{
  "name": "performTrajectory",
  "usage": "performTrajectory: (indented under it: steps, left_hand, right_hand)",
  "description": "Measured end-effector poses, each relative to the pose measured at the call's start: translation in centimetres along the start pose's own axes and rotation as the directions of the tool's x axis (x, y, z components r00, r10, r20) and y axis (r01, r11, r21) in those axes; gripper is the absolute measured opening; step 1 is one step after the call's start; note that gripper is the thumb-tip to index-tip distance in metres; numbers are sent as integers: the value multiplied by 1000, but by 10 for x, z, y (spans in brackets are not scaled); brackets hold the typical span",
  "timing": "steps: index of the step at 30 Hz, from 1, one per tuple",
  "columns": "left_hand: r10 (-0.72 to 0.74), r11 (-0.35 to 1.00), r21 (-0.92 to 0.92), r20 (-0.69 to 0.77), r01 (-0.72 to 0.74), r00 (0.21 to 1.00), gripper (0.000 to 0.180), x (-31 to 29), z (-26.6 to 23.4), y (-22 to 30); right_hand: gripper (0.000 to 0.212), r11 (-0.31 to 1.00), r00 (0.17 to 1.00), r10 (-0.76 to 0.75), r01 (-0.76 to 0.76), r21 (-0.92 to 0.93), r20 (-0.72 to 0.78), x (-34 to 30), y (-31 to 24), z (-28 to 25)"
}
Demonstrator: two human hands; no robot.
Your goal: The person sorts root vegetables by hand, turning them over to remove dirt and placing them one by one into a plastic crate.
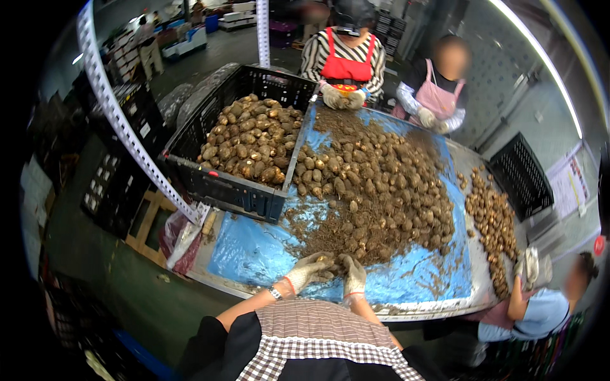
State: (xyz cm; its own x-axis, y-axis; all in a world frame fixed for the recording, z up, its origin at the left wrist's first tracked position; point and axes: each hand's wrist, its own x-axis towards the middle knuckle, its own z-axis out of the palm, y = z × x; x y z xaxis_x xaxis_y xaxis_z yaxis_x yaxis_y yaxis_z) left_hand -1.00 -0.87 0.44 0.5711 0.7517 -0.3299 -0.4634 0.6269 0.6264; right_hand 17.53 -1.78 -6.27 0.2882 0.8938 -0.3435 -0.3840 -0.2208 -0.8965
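Note:
At the table's near edge, my left hand (306,273) is closed around a small brown taro corm (326,260), which its gloved fingers partly cover. My right hand (353,275), also in a whitish glove, is beside it with its fingers curled together. What those fingers grip is too small to make out. Just beyond both hands spreads a large heap of taro corms (381,184), with loose brown root fibres (324,236) along its near side. Under the heap lies a blue plastic sheet (244,251).
A black crate (238,192) full of taro corms stands on the table's left. Smaller corms (492,219) lie at the right, near a tilted black crate (522,176). Two people (346,60) (438,95) work across the table; another person (530,314) sits at the right. A perforated post (127,120) rises at left.

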Motion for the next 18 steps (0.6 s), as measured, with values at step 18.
performTrajectory:
  steps: [18]
  left_hand:
    - [409, 890, 284, -153, -357, 900, 47, -4, 10, 10]
  right_hand:
    - [9, 220, 681, -559, 672, -707, 473, -18, -76, 32]
